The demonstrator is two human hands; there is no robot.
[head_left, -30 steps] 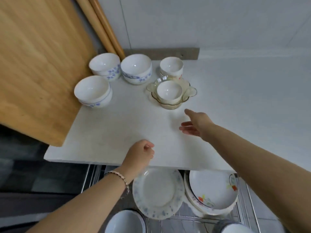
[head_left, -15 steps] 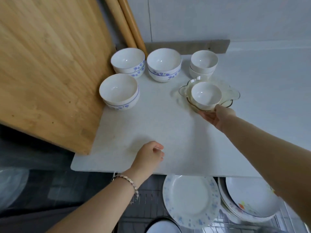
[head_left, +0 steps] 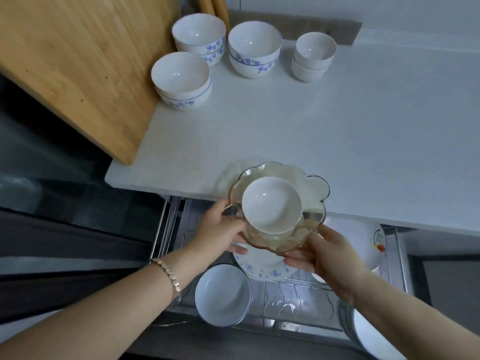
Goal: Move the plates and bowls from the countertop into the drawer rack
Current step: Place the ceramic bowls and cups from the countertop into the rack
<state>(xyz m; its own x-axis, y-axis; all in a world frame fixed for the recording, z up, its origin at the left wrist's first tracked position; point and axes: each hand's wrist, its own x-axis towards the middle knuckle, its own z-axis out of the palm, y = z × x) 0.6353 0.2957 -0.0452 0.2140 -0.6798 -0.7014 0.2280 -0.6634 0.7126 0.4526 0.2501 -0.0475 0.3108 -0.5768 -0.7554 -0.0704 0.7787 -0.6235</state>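
A scalloped amber glass dish (head_left: 313, 189) with a small white bowl (head_left: 271, 205) inside it hangs over the countertop's front edge, above the open drawer rack (head_left: 291, 300). My left hand (head_left: 220, 229) grips the dish's left handle and underside. My right hand (head_left: 327, 258) holds its lower right rim from beneath. On the countertop (head_left: 337, 141) stand stacked blue-flowered bowls (head_left: 181, 79), a second flowered stack (head_left: 198, 37), one more flowered bowl (head_left: 254, 51) and two stacked plain white bowls (head_left: 314, 54).
A large wooden board (head_left: 78, 55) leans at the left over the counter's edge. In the rack lie a blue-speckled plate (head_left: 262, 266), a white bowl (head_left: 223, 294), a plate with a red flower (head_left: 363, 240) and more plates at the lower right (head_left: 368, 336).
My right hand took the glass dish with the bowl and drew it from the middle of the counter to the front edge. My left hand rose and took hold of its left side.
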